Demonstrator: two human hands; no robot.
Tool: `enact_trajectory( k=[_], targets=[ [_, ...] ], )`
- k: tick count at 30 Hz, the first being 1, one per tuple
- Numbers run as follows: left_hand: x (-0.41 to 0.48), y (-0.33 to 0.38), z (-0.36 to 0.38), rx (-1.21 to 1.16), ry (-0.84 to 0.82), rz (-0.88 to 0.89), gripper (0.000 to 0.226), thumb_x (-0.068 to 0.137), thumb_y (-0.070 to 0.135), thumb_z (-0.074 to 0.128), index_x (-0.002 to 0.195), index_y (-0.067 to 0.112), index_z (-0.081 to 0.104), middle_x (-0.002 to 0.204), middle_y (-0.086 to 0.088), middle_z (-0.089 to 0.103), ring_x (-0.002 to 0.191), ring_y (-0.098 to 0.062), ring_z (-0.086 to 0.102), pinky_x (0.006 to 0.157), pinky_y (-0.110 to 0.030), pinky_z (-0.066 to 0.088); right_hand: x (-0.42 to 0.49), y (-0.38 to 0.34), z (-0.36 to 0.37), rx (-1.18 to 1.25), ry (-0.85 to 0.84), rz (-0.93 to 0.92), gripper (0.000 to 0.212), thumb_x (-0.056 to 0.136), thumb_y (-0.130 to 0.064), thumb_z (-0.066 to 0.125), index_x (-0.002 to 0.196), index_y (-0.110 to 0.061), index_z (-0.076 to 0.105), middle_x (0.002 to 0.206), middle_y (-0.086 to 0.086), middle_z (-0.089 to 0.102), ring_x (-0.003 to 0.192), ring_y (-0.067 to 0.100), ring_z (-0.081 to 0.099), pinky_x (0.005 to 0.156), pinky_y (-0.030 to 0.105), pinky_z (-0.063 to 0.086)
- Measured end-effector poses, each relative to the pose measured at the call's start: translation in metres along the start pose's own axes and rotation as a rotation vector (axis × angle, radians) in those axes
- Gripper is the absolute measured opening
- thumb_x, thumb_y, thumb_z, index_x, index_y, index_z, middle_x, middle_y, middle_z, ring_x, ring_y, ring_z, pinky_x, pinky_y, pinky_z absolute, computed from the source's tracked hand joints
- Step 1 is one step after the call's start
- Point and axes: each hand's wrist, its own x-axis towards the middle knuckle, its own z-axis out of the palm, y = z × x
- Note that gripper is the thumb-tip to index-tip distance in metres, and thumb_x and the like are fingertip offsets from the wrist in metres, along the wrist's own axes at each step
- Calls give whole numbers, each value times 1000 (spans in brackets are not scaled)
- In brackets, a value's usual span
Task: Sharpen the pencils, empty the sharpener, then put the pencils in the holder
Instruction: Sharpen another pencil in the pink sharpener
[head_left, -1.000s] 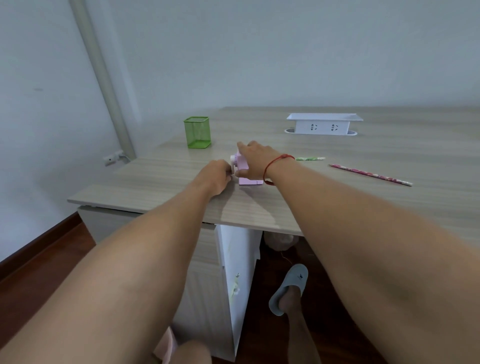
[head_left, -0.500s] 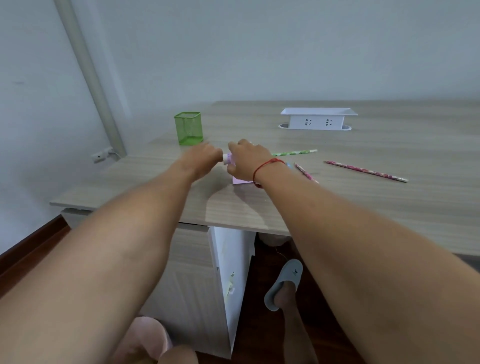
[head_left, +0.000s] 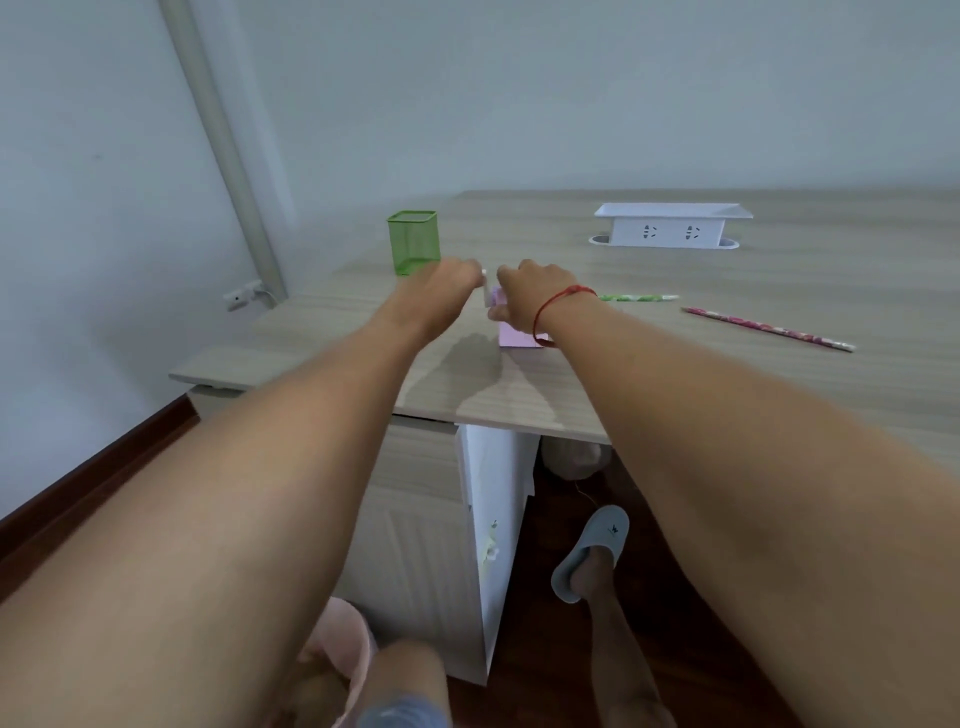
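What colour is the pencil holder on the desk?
The pencil holder is bright green, clear in the head view.

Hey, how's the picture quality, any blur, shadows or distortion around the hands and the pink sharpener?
Head view: motion blur smears the left hand, the right hand less; the green mesh holder is crisp. Head view: a soft shadow lies on the desk beside the pink sharpener; diffuse light, no hard glare. Head view: wide-angle stretch swells the forearms near the bottom edge.

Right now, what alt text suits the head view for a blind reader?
The right hand holds a pink sharpener on a desk and the left hand grips its crank. A holder stands behind the left hand; a green pencil and a pink pencil lie to the right.
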Motion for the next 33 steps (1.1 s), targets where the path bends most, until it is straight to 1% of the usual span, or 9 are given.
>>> enact_trajectory(
  k=[2, 5, 8, 15, 19, 23, 25, 29, 33],
  targets=[
    [-17, 5, 6, -29, -11, 23, 16, 95, 1, 44, 104, -1, 57, 97, -25, 63, 88, -40, 63, 65, -42, 42, 0, -1, 0, 6, -3, 9, 46, 95, -38, 51, 131, -10, 49, 133, 16, 50, 121, 35, 53, 96, 38, 43],
    [-28, 13, 10, -102, -50, -35, 17, 97, 9, 46, 104, -2, 56, 98, -25, 63, 87, -41, 62, 69, -45, 46, 0, -3, 1, 37, -15, 25, 47, 94, -38, 52, 132, -10, 48, 135, 17, 49, 122, 36, 52, 97, 39, 43],
    [-21, 13, 8, -52, -89, -46, 19, 97, 11, 45, 103, -1, 59, 96, -26, 63, 88, -42, 62, 68, -44, 43, 1, -2, 5, 65, -15, 35, 46, 95, -36, 49, 132, -9, 46, 135, 17, 47, 123, 37, 50, 98, 40, 42],
    [-22, 17, 35, 120, -268, 7, 25, 96, 4, 39, 107, 0, 61, 108, -19, 64, 99, -36, 62, 78, -38, 46, 4, -2, 13, 69, 0, 9, 43, 95, -32, 43, 131, -9, 43, 134, 19, 46, 118, 40, 52, 98, 46, 45],
    [-8, 2, 48, 156, -315, 95, 28, 99, 13, 39, 112, 6, 64, 112, -16, 65, 102, -33, 62, 85, -40, 48, 7, 0, 17, 80, 19, -9, 42, 92, -32, 45, 128, -10, 46, 132, 17, 48, 120, 39, 50, 97, 46, 45],
    [14, 1, 44, 168, -365, 40, 30, 99, 16, 40, 117, 4, 60, 113, -21, 62, 104, -37, 60, 84, -40, 46, 8, 3, 21, 93, 58, -20, 42, 89, -32, 48, 126, -11, 47, 132, 15, 49, 123, 38, 49, 96, 45, 43],
    [28, -5, 37, 190, -335, 16, 27, 97, 11, 42, 118, 5, 58, 109, -21, 62, 100, -38, 61, 76, -38, 45, 8, 5, 22, 78, 77, -32, 41, 90, -30, 47, 126, -11, 48, 131, 13, 50, 121, 36, 50, 95, 43, 43],
    [44, -11, 24, 307, -296, 52, 23, 90, 0, 45, 104, 2, 64, 103, -19, 64, 97, -38, 63, 67, -37, 44, 7, 5, 22, 65, 101, -22, 40, 95, -29, 42, 129, -9, 47, 131, 13, 50, 120, 35, 50, 95, 42, 44],
    [49, -12, 10, 302, -176, 65, 25, 94, 2, 43, 107, 3, 64, 103, -23, 63, 97, -40, 62, 65, -36, 40, 8, 1, 16, 62, 43, 16, 43, 95, -25, 45, 135, -10, 43, 134, 13, 48, 126, 36, 48, 101, 44, 44]
  ],
)
